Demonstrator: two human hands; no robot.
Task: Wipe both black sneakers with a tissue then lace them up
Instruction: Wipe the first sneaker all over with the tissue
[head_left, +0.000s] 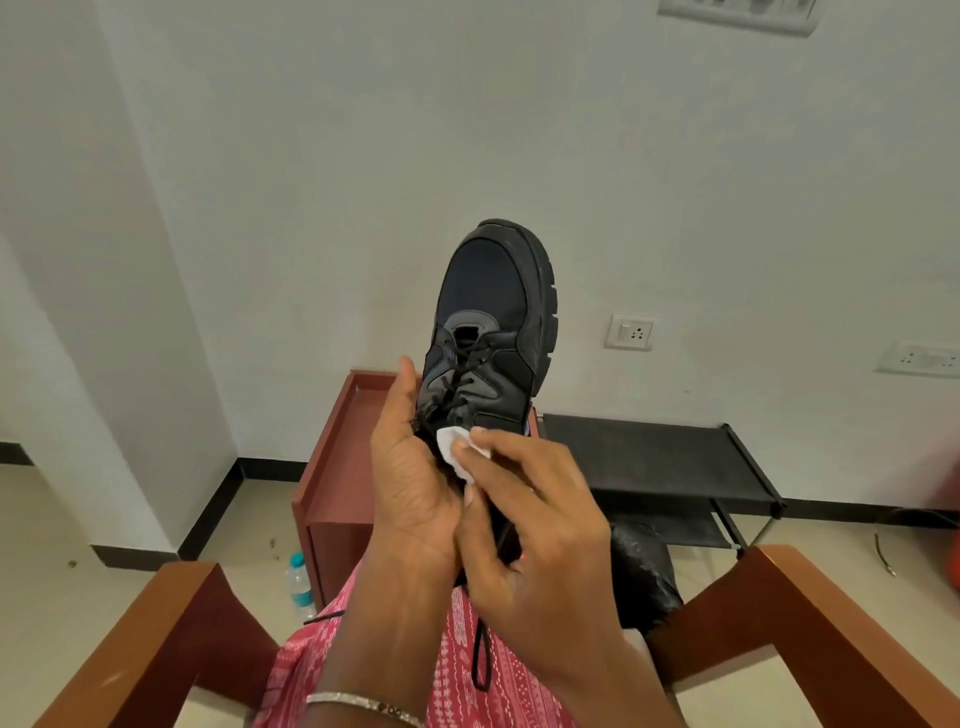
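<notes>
White walls (311, 156), black skirting, beige tiled floor (78, 519). Against the far wall: red-brown wooden unit (337, 467), with a black shoe rack (649, 457) touching its right side. Wall socket (629, 332) above the rack. Water bottle (300, 587) upright on the floor at the unit's front left corner. Person seated between two wooden armrests (156, 649), pink patterned cloth (509, 675) over the lap. Black sneaker (493, 322) held in the air above the lap, toe up, sole facing right. Left hand (410, 467) curled round its heel end, thumb up along the side. Right hand (540, 519) pinches a white tissue (452, 441) against the collar. Loose lace (480, 660) hangs onto the lap. Second sneaker not identifiable.
</notes>
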